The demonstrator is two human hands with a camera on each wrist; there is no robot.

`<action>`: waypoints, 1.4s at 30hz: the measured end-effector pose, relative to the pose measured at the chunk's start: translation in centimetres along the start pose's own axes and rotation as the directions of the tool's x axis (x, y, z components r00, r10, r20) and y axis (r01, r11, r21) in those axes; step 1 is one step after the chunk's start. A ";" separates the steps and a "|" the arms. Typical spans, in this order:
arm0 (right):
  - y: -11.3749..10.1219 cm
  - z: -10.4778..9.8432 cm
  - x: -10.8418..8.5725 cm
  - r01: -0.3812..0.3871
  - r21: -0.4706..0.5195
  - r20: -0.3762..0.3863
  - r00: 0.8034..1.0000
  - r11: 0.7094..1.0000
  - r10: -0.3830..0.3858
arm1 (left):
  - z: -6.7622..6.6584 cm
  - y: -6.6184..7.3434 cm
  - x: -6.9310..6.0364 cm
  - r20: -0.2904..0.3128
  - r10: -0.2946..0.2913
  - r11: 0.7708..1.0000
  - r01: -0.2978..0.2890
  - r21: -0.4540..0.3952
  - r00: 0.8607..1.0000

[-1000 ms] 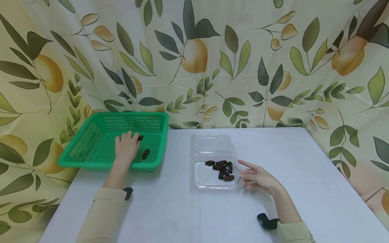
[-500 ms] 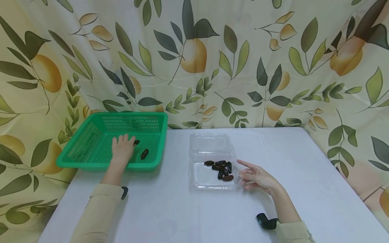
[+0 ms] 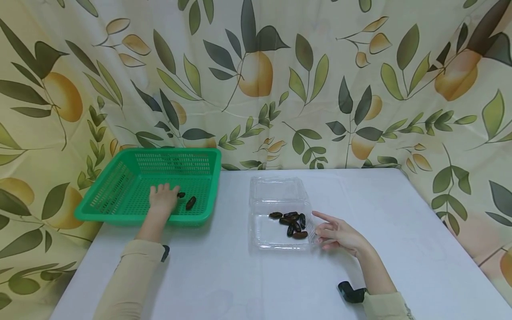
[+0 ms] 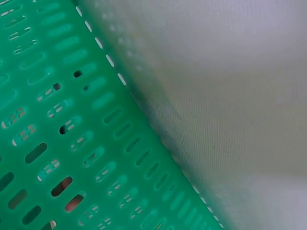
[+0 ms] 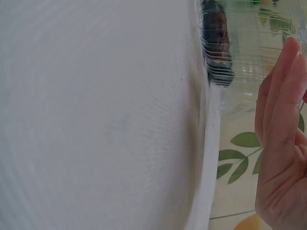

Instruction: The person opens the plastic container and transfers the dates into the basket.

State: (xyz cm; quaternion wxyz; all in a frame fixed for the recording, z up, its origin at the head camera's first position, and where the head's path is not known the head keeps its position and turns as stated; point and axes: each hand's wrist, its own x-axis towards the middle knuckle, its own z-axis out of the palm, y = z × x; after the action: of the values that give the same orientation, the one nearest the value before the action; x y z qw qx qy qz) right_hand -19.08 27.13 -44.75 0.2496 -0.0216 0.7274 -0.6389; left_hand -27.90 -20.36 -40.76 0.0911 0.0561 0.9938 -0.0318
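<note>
My left hand (image 3: 163,200) reaches into a green slotted basket (image 3: 208,218) on the left. At its thumb side it holds a small dark date (image 3: 181,194), mostly covered by the fingers. Another date (image 3: 190,203) lies on the basket floor to the right. My right hand (image 3: 340,234) rests beside the right wall of an opened clear plastic box (image 3: 266,233), index finger extended. Several dates (image 3: 296,221) lie in that box's near half. In the right wrist view the fingers (image 5: 283,100) look nearly straight, with dates (image 5: 217,43) behind the clear wall.
The box lid (image 3: 277,189) is folded back toward the curtain. A white cloth covers the table (image 3: 224,275). Behind it hangs a fruit-and-leaf patterned curtain (image 3: 256,120). The slotted basket wall (image 4: 96,129) fills much of the left wrist view.
My left hand has drawn slightly nearer inside the basket, and the date at its fingers has moved the same way. The other date and my right hand stay put.
</note>
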 end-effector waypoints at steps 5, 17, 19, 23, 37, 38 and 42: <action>0.0 0.0 -0.1 0.005 -0.001 0.003 1.000 1.000 -0.005 | 0.1 0.1 0.1 0.017 0.011 1.000 -0.011 0.009 1.000; 0.1 0.0 0.0 0.000 0.006 0.000 1.000 1.000 0.000 | 0.1 0.3 0.3 -0.170 0.062 0.997 -0.068 -0.030 0.984; 0.1 0.0 0.0 0.000 0.003 -0.001 1.000 1.000 0.000 | 0.0 0.6 0.5 -0.237 0.078 0.995 -0.089 -0.033 0.968; 0.1 0.0 0.0 0.001 -0.006 -0.004 1.000 1.000 -0.001 | -0.3 1.8 0.6 -0.350 0.115 0.992 -0.129 -0.017 0.930; 0.2 0.0 0.1 0.000 -0.011 -0.005 1.000 1.000 0.000 | -1.4 8.4 0.1 -0.635 0.251 0.960 -0.273 0.065 0.731; 0.2 0.0 0.1 0.000 -0.011 -0.006 1.000 1.000 0.000 | -1.3 8.9 0.1 -0.639 0.260 0.958 -0.279 0.073 0.725; 0.1 0.0 0.0 -0.002 -0.009 -0.009 1.000 1.000 0.002 | -0.9 10.5 0.0 -0.632 0.294 0.947 -0.306 0.093 0.717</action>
State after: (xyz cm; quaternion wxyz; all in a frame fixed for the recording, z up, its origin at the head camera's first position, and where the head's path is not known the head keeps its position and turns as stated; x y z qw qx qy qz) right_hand -19.06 27.16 -44.86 0.2471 -0.0192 0.7312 -0.6355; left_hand -26.85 -9.86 -40.46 -0.2474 0.2228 0.9428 0.0133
